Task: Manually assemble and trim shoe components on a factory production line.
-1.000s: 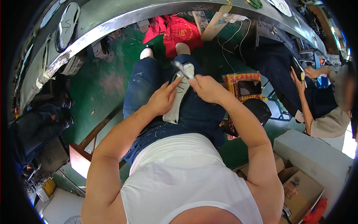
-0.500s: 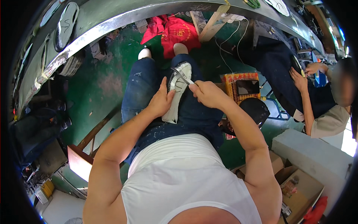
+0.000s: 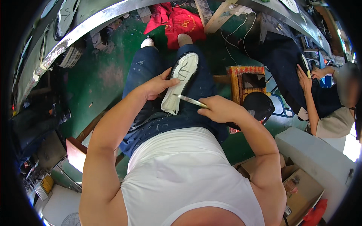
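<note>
A shoe (image 3: pixel 186 67) lies across my lap with its whitish bottom up, its toe pointing away and a dark rim round it. Short dark curved marks show on its bottom. My left hand (image 3: pixel 157 86) grips its left side at mid-length, the thumb pressed on the bottom and the fingers partly hidden at the edge. In my right hand (image 3: pixel 220 108), to the right of the heel, is a slim metal tool (image 3: pixel 192 100). Its tip points left, over the rear of the bottom; I cannot tell whether it touches.
A long workbench (image 3: pixel 105 23) curves across the far side, with another shoe (image 3: pixel 65 19) on it. A dark phone-like device (image 3: pixel 253 80) lies on a patterned stool at my right, beside a black round pad (image 3: pixel 258 105). A co-worker's hands (image 3: pixel 304 81) work farther right. Open cardboard boxes (image 3: pixel 301 188) stand lower right.
My right hand has drawn the tool back from the toe half toward the heel, moving nearer and rightward. The shoe has turned slightly, its toe farther away; my left hand has shifted along its side.
</note>
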`<act>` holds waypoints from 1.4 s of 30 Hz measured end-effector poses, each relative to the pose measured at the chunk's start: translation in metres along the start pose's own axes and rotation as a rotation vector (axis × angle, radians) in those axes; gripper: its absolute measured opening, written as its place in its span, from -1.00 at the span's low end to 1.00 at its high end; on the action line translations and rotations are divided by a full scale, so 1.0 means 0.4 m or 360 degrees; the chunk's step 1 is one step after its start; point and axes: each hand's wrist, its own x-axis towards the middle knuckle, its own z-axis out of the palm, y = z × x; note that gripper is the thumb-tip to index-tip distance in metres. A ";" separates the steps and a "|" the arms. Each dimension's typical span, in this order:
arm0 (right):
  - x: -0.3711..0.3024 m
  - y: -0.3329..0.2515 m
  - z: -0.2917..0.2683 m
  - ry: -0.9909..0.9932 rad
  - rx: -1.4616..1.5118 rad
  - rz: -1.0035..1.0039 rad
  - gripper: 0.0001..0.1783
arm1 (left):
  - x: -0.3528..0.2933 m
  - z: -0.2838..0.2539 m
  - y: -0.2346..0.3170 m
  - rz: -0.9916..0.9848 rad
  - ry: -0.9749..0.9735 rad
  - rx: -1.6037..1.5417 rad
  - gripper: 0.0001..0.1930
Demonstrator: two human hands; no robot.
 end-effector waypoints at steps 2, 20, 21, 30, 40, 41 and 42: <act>0.023 0.000 0.047 0.0181 -0.0141 -0.0121 -0.66 | 0.035 -0.028 -0.046 0.0105 -0.0052 -0.0023 -0.12; -0.019 0.012 -0.025 -0.0234 0.0366 0.0218 -0.58 | -0.027 -0.017 -0.212 0.0380 -0.0024 0.0454 -0.07; -0.009 0.008 0.004 0.0180 0.0441 0.0040 -0.58 | -0.011 -0.023 -0.223 0.0460 0.0049 0.0591 -0.05; 0.069 0.077 0.079 0.0625 0.0682 -0.0143 -0.63 | -0.025 -0.039 -0.197 0.0643 0.0231 0.0244 -0.18; 0.155 0.149 0.058 0.0532 0.1235 -0.0023 -0.57 | -0.293 -0.128 0.277 0.1029 0.0363 -0.0105 -0.33; 0.159 0.148 0.045 0.0447 0.1173 -0.0002 -0.56 | -0.296 -0.145 0.351 0.1069 0.0444 -0.0065 -0.33; 0.164 0.151 0.035 0.0421 0.1197 -0.0017 -0.56 | -0.287 -0.165 0.429 0.1074 0.0544 -0.0038 -0.32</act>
